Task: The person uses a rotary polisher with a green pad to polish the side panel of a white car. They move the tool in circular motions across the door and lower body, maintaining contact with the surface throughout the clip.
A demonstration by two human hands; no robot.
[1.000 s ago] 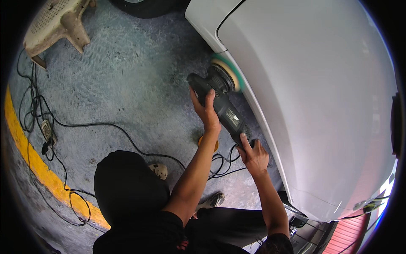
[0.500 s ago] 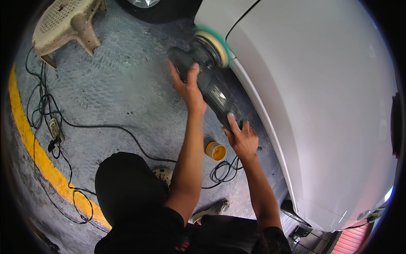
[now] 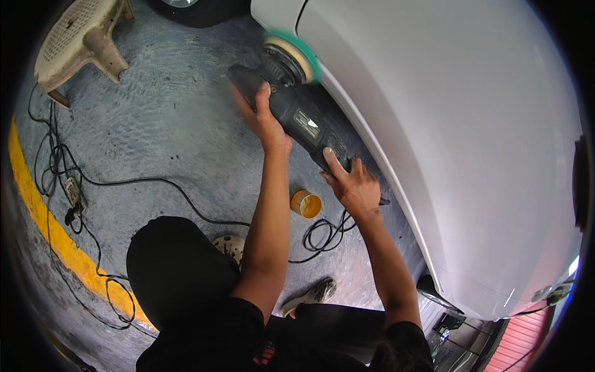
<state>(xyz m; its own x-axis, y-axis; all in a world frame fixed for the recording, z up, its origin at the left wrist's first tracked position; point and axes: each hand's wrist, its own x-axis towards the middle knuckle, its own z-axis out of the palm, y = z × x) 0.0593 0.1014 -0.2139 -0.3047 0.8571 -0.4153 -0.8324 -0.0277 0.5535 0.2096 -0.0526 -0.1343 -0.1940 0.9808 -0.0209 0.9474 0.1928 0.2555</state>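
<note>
Coiled cable [image 3: 320, 250] on floor [image 3: 186, 136] — best kept clear of the work. Right hand [image 3: 358, 189] wraps rear end of black polisher [image 3: 297, 111]; left hand [image 3: 271, 129] grips near its front. To do it well, probably: pad [image 3: 302, 54] flat, light even pressure, slow overlapping passes. Polisher is held over the floor, long axis diagonal, tail lower right, front upper left, pad facing edge of pale car panel [image 3: 434, 142] — likely touching, rim blurred.

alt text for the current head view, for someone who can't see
A bare left hand and right hand hold a black power polisher, its green-edged pad at the edge of a pale car panel. On the grey floor are an open yellow can, black cable and a beige stool.
</note>
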